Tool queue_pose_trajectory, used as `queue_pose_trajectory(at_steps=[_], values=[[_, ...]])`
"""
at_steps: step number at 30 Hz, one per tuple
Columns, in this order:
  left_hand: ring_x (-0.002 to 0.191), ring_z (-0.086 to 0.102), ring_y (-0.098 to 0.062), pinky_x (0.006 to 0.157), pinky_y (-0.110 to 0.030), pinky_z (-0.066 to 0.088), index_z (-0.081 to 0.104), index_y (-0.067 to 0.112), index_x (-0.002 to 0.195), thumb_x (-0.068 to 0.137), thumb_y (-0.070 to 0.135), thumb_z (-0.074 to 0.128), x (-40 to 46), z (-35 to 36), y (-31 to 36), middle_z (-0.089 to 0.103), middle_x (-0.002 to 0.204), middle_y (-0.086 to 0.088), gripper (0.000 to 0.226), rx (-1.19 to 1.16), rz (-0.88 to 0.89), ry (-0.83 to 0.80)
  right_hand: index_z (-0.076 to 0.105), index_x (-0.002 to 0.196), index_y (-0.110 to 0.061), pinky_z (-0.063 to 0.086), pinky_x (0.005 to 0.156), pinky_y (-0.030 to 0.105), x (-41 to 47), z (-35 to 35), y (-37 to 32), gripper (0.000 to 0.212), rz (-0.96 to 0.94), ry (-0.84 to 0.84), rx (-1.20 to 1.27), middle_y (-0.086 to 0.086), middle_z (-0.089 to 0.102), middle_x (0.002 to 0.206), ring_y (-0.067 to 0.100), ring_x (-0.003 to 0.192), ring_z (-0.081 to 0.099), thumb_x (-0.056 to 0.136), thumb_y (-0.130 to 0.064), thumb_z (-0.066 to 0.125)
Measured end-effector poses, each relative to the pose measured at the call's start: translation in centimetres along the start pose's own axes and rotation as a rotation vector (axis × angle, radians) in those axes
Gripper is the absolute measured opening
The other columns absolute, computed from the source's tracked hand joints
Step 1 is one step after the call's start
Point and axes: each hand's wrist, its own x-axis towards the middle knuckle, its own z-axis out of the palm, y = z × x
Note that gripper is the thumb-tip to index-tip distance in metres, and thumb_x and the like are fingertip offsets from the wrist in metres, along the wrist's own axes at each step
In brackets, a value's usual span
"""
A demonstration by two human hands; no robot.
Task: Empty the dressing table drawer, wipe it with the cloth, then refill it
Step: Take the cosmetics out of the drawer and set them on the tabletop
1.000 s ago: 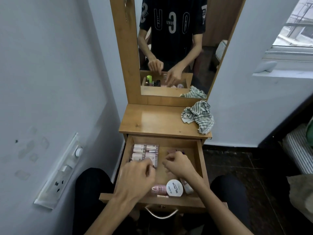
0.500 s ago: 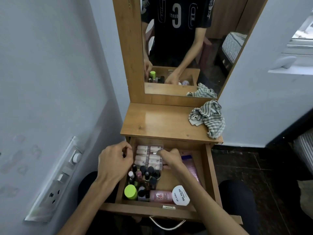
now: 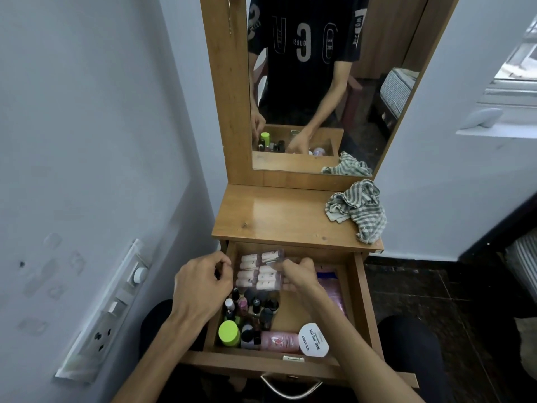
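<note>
The dressing table drawer (image 3: 361,301) stands pulled open below me. At its back left lies a clear pack of small pink tubes (image 3: 258,271). My right hand (image 3: 300,274) has its fingers closed on the pack's right edge. My left hand (image 3: 203,283) hovers at the drawer's left rim with curled fingers beside the pack; whether it touches it I cannot tell. Nearer me are several nail polish bottles (image 3: 255,306), a green-capped jar (image 3: 229,333), a pink bottle (image 3: 280,341), a white nail polish tub (image 3: 313,340) and a purple packet (image 3: 334,292). The striped cloth (image 3: 357,210) lies crumpled on the tabletop (image 3: 276,216).
A mirror (image 3: 319,82) rises behind the tabletop and reflects me and the drawer. A white wall with a switch panel (image 3: 116,309) runs close on the left. The drawer's metal handle (image 3: 290,388) hangs at the front, between my knees. Dark floor lies to the right.
My left hand has moved from over the drawer's middle to its left rim, uncovering the bottles. My right hand has reached back to the tube pack and closed on its edge.
</note>
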Motion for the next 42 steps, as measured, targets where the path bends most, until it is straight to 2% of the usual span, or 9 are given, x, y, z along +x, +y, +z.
queue_pose_trajectory(at_steps=[4, 11, 17, 22, 25, 28, 33, 38, 42], values=[[0.055, 0.060, -0.005, 0.056, -0.024, 0.045, 0.074, 0.026, 0.079, 0.086, 0.014, 0.070, -0.2, -0.2, 0.1, 0.063, 0.061, 0.017, 0.014, -0.017, 0.024, 0.006, 0.064, 0.112, 0.007, 0.064, 0.058, 0.032, -3.8, -1.0, -2.1, 0.031, -0.007, -0.006, 0.125, 0.022, 0.080, 0.096, 0.029, 0.078, 0.081, 0.087, -0.005, 0.079], [0.060, 0.062, 0.002, 0.059, -0.013, 0.044, 0.077, 0.024, 0.088, 0.086, 0.010, 0.073, -0.5, -0.3, 0.9, 0.071, 0.071, 0.016, 0.014, -0.107, 0.078, 0.057, 0.068, 0.117, 0.006, 0.054, 0.049, 0.018, -8.2, -4.7, -3.1, 0.029, -0.039, -0.048, 0.219, 0.016, 0.081, 0.090, 0.015, 0.064, 0.078, 0.093, -0.009, 0.076], [0.067, 0.066, -0.002, 0.060, -0.014, 0.049, 0.077, 0.026, 0.092, 0.086, 0.014, 0.074, -0.5, -1.1, 2.7, 0.070, 0.073, 0.021, 0.013, -0.254, 0.123, 0.056, 0.072, 0.115, 0.003, 0.061, 0.087, 0.037, -11.5, -6.3, -5.0, 0.028, -0.111, -0.141, 0.265, 0.018, 0.081, 0.099, 0.028, 0.090, 0.080, 0.092, -0.012, 0.077], [0.085, 0.067, -0.002, 0.073, -0.022, 0.056, 0.071, 0.030, 0.113, 0.089, 0.034, 0.070, 2.1, -1.5, 2.8, 0.071, 0.101, 0.022, 0.024, -0.367, 0.173, 0.039, 0.069, 0.116, 0.003, 0.061, 0.081, 0.032, -10.4, -4.6, -9.1, 0.028, -0.229, -0.149, 0.290, 0.015, 0.082, 0.099, 0.026, 0.092, 0.079, 0.095, -0.015, 0.075], [0.103, 0.062, 0.001, 0.088, -0.024, 0.052, 0.063, 0.029, 0.129, 0.087, 0.032, 0.077, 4.9, -0.9, 1.6, 0.064, 0.122, 0.022, 0.045, -0.388, 0.106, -0.026, 0.067, 0.121, 0.004, 0.065, 0.072, 0.029, -7.5, -2.3, -11.2, 0.030, -0.253, -0.129, 0.259, 0.014, 0.082, 0.099, 0.021, 0.088, 0.081, 0.097, -0.014, 0.074], [0.111, 0.058, -0.003, 0.097, -0.028, 0.050, 0.060, 0.025, 0.136, 0.084, 0.026, 0.081, 7.5, 0.2, 0.6, 0.061, 0.125, 0.018, 0.056, -0.395, 0.018, -0.056, 0.066, 0.116, 0.004, 0.065, 0.065, 0.029, -4.3, 0.6, -12.6, 0.023, -0.257, -0.065, 0.236, 0.019, 0.080, 0.104, 0.025, 0.088, 0.080, 0.098, -0.009, 0.071], [0.113, 0.065, -0.015, 0.094, -0.027, 0.051, 0.064, 0.025, 0.134, 0.080, 0.022, 0.083, 10.6, 2.5, -1.4, 0.071, 0.128, 0.004, 0.058, -0.387, -0.064, -0.053, 0.079, 0.088, -0.020, 0.065, 0.081, 0.039, 0.7, 3.9, -13.6, 0.017, -0.353, 0.201, -0.176, 0.000, 0.081, 0.087, 0.016, 0.081, 0.078, 0.084, -0.036, 0.077], [0.106, 0.061, -0.008, 0.091, -0.021, 0.046, 0.063, 0.025, 0.138, 0.082, 0.021, 0.080, 11.7, 3.9, -1.9, 0.071, 0.125, 0.004, 0.058, -0.370, -0.069, 0.004, 0.074, 0.066, -0.009, 0.044, 0.051, 0.029, 2.2, 4.7, -13.9, 0.028, -0.507, 0.400, -0.520, -0.004, 0.066, 0.059, 0.013, 0.057, 0.062, 0.080, -0.033, 0.069], [0.110, 0.068, -0.018, 0.090, -0.020, 0.045, 0.059, 0.031, 0.141, 0.087, 0.028, 0.078, 12.5, 4.5, -1.9, 0.072, 0.126, 0.005, 0.058, -0.360, -0.070, -0.004, 0.079, 0.075, -0.019, 0.061, 0.068, 0.037, 3.2, 5.1, -13.7, 0.026, -0.554, 0.437, -0.510, -0.008, 0.074, 0.071, 0.013, 0.072, 0.070, 0.083, -0.042, 0.070]])
